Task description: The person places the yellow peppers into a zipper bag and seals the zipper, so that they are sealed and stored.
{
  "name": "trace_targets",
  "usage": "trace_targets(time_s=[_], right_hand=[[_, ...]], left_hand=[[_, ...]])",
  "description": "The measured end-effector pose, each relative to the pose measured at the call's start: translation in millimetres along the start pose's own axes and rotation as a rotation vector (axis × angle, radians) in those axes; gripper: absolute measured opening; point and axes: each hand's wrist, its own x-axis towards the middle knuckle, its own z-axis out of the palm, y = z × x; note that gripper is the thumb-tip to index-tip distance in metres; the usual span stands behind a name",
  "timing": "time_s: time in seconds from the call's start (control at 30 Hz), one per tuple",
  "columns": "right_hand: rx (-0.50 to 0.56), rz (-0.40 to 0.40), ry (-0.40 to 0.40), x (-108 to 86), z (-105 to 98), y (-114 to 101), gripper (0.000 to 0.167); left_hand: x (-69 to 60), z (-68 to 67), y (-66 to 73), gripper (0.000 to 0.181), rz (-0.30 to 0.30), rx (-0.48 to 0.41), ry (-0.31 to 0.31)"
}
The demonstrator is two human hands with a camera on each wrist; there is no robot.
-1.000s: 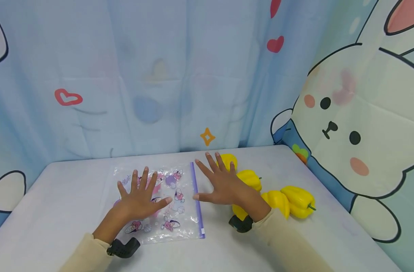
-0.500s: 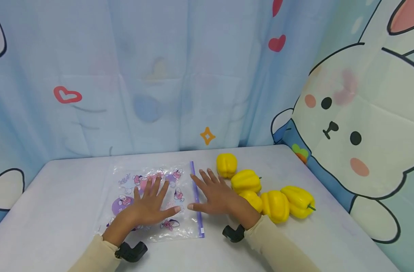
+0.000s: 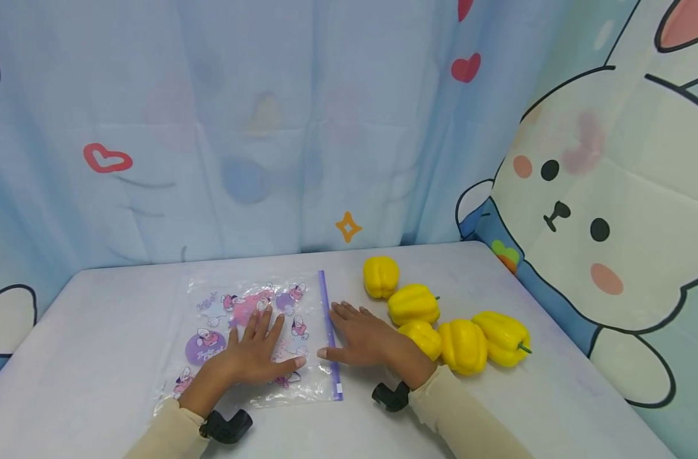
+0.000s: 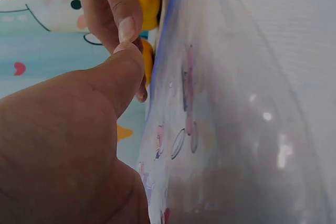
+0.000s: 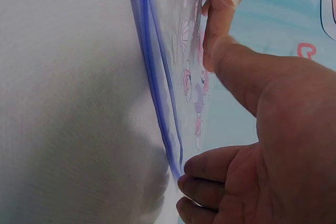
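Note:
A clear plastic zip bag (image 3: 205,347) with pink and purple cartoon prints lies flat on the table. Its purple zip edge (image 3: 324,296) faces right and has a white slider (image 3: 339,387) at the near end. My left hand (image 3: 248,357) is over the middle of the bag, fingers spread and straight. At the zip edge is my right hand (image 3: 363,341), its fingers extended and its thumb reaching over the strip. In the right wrist view, fingertips (image 5: 195,165) touch or nearly touch the far end of the zip strip (image 5: 157,77). Neither hand grips anything.
Several yellow bell peppers (image 3: 464,346) sit on the white table (image 3: 108,331) to the right, the nearest beside my right wrist. A pale blue curtain (image 3: 239,127) with cartoon prints hangs behind the table.
Both hands have come down toward the bag. The left hand has shifted right and nearer; the right hand has moved left and nearer, uncovering the peppers. Bag and peppers stay in place.

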Motion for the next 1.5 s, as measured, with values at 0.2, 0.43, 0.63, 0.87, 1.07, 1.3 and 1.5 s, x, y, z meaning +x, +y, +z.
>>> trace_targets(time_s=[0.2,0.43,0.63,0.87,1.07,1.3,1.5], right_hand=[[0.020,0.012,-0.031,-0.3,1,-1,0.072],[0.029,-0.041,0.001,-1.7,3,5,0.057],[0.024,-0.051,0.005,-2.6,5,6,0.057],[0.042,-0.046,-0.013,-3.7,7,6,0.063],[0.040,-0.040,-0.018,-0.7,7,6,0.060],[0.070,-0.042,-0.029,-1.3,9,6,0.066],[0.059,-0.066,-0.018,-2.8,11,4,0.059]], left_hand=[[-2.7,3.2,-0.4,0.102,0.001,0.017,-0.008],[-2.0,4.1,-0.1,0.103,0.008,0.056,-0.004],[-3.2,3.3,2.8,0.102,0.010,0.073,0.002],[-2.4,5.3,2.1,0.102,-0.001,0.072,-0.002],[-3.5,5.8,-0.3,0.103,-0.005,0.081,0.003],[-5.1,5.4,-0.1,0.102,-0.005,0.080,-0.002],[-5.4,6.4,-0.8,0.103,-0.009,0.084,-0.004]])
